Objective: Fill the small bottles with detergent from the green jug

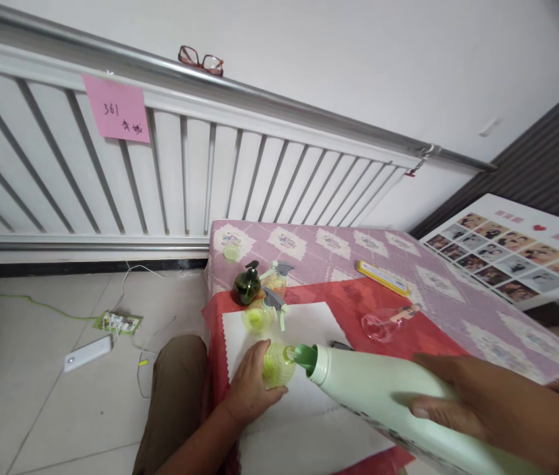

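Observation:
My left hand [252, 389] is closed around a small clear yellow-green bottle [275, 368], its open neck facing right. My right hand [457, 402] grips a large pale green bottle [363, 379], tipped nearly level. The green pouring spout [305, 357] in its mouth meets the small bottle's neck; I cannot tell whether liquid is flowing. Just beyond my left hand lies a yellow spray bottle [258, 318] with a grey trigger. Behind it are an orange-tinted spray bottle [278, 285] and a dark green pump bottle [246, 289].
White paper [309, 422] and red cloth [329, 295] cover part of the table. A clear pink bottle [381, 325], a yellow box [383, 278] and a pale green cap [231, 251] lie on it. Behind stands a radiator [254, 178]; a power strip [117, 322] is on the floor.

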Motion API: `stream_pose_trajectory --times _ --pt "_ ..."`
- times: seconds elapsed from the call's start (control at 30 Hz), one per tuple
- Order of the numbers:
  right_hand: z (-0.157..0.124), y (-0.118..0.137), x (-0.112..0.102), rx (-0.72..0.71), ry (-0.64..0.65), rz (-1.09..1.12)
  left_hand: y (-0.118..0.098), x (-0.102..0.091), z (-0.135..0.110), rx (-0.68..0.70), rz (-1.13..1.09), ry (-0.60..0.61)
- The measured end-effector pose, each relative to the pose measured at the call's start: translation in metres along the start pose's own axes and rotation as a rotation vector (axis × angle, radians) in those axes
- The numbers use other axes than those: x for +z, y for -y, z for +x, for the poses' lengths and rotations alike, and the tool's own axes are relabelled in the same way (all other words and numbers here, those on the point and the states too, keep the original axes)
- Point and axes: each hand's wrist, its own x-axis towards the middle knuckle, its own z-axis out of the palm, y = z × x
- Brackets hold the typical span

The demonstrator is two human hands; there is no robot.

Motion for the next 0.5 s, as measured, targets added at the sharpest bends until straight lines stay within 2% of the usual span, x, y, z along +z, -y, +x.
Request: stream_pose_trajectory --times 0.07,0.1,0.23,0.37,0.43,0.5 --pt "0.002 -0.002 -0.005 0.017 0.132 0.009 0.0 0.0 0.0 -0.001 0.001 -0.001" --pt "0.002 -0.003 -0.006 0.025 0.155 0.013 0.0 0.0 0.0 -0.002 0.001 0.0" --pt "0.003 -0.003 -0.006 0.037 0.123 -0.002 -0.002 -0.001 0.0 -0.009 0.005 0.004" --pt "0.001 0.0 -0.003 0.046 0.15 -0.022 -0.002 -0.001 0.001 -0.014 0.009 0.016" --pt "-0.001 0.004 0.0 0.038 0.074 -0.018 -0.002 -0.001 0.001 -0.01 0.007 0.011" --pt "-0.004 0.008 0.003 0.015 -0.084 -0.013 -0.001 0.0 0.001 -0.007 0.003 0.003"
